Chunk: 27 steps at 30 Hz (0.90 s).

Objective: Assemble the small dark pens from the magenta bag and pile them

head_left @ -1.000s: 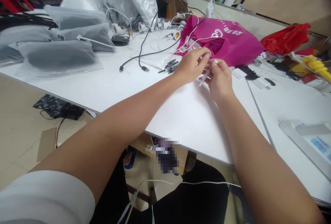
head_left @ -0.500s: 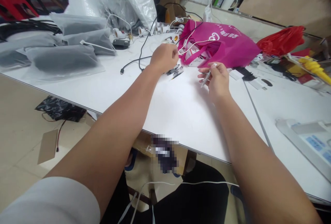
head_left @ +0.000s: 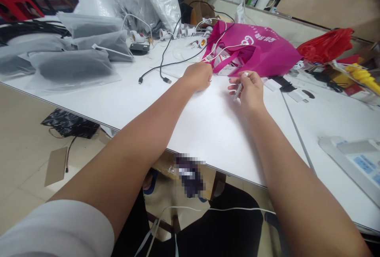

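My left hand (head_left: 199, 75) is closed, palm down, on the white table (head_left: 208, 122), just in front of the pink bag (head_left: 267, 55). What its fingers hold, if anything, is hidden. To its right, my right hand (head_left: 248, 88) pinches a slim, clear pen-like object (head_left: 238, 90) that slants down between thumb and fingers. White and red small boxes (head_left: 227, 66) show in the open mouth of the bag. A black cable (head_left: 164, 65) with two plugs curves across the table left of my left hand.
Grey zip pouches (head_left: 71, 69) lie at the left, with lamp sockets (head_left: 190, 31) and plastic bags behind. A red bag (head_left: 326, 45) and yellow coil (head_left: 360, 77) are at the far right. A white device (head_left: 353, 158) stands near the right edge.
My left hand has moved right and slightly toward me. The pens and small dark pieces beside it are no longer visible. My right hand has barely moved.
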Each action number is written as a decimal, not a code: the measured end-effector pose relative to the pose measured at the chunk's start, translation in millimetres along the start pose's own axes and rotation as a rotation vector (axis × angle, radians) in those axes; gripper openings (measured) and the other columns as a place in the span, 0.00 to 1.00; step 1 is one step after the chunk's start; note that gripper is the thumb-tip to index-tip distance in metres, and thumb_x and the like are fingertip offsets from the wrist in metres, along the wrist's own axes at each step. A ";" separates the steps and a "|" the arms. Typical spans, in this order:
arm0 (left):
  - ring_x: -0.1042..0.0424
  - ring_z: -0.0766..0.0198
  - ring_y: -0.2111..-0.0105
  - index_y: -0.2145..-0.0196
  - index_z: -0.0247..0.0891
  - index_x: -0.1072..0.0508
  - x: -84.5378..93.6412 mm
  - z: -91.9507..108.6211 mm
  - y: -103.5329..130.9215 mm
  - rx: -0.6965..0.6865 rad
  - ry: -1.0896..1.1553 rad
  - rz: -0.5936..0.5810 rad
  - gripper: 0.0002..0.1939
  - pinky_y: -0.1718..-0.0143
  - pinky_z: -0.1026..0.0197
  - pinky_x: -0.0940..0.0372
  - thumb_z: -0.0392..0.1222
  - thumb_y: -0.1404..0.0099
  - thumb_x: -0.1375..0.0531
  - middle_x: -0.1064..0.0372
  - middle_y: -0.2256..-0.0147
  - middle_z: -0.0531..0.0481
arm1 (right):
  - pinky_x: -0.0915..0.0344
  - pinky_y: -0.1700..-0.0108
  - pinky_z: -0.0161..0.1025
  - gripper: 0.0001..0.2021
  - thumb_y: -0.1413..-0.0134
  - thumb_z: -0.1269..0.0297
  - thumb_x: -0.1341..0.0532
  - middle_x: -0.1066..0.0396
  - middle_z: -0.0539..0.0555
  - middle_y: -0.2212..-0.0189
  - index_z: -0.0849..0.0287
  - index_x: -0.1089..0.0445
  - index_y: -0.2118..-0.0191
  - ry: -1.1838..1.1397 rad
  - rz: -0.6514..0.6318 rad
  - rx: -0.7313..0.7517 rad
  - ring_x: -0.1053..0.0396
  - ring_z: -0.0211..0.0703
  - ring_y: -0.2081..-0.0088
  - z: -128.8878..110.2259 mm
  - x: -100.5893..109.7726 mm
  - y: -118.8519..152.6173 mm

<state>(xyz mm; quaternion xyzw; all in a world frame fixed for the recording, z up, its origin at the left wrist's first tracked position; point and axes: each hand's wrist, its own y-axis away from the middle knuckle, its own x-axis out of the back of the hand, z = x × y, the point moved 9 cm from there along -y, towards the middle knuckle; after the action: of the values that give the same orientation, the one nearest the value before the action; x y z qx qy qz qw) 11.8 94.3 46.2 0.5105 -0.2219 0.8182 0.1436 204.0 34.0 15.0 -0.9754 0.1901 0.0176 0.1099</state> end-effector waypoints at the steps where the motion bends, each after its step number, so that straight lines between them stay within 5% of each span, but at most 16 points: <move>1: 0.17 0.46 0.46 0.59 0.41 0.11 -0.5 -0.2 0.2 0.006 -0.011 -0.003 0.08 0.43 0.51 0.27 0.32 0.31 0.30 0.14 0.53 0.41 | 0.32 0.74 0.34 0.11 0.25 0.56 0.31 0.21 0.47 0.68 0.48 0.34 0.57 0.004 0.004 -0.005 0.25 0.41 0.73 -0.3 -0.1 0.4; 9: 0.19 0.41 0.39 0.41 0.37 0.10 -1.1 5.6 6.4 0.037 -0.122 -0.067 0.20 0.36 0.49 0.26 0.37 0.28 0.33 0.14 0.47 0.37 | 0.33 0.76 0.31 0.10 0.21 0.62 0.35 0.23 0.46 0.69 0.49 0.35 0.59 0.020 0.040 -0.050 0.27 0.37 0.75 -1.4 -1.1 4.5; 16: 0.18 0.43 0.39 0.37 0.36 0.14 -5.7 9.0 4.2 0.029 -0.151 -0.125 0.25 0.37 0.51 0.25 0.37 0.30 0.31 0.14 0.48 0.38 | 0.34 0.75 0.30 0.10 0.20 0.64 0.37 0.24 0.45 0.69 0.50 0.35 0.58 0.037 0.047 -0.061 0.29 0.36 0.76 -1.8 -2.8 7.2; 27: 0.16 0.39 0.51 0.54 0.40 0.10 -13.0 23.6 4.1 -0.042 -0.086 -0.130 0.18 0.46 0.47 0.23 0.42 0.43 0.24 0.17 0.59 0.39 | 0.33 0.75 0.31 0.11 0.23 0.58 0.32 0.25 0.46 0.68 0.49 0.35 0.58 0.042 0.046 -0.056 0.27 0.37 0.74 2.2 -0.3 4.2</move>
<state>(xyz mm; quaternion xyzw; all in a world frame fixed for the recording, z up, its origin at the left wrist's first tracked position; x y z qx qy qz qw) 33.8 78.7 42.5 0.5556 -0.2112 0.7796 0.1975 202.1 30.8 12.1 -0.9737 0.2139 0.0050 0.0779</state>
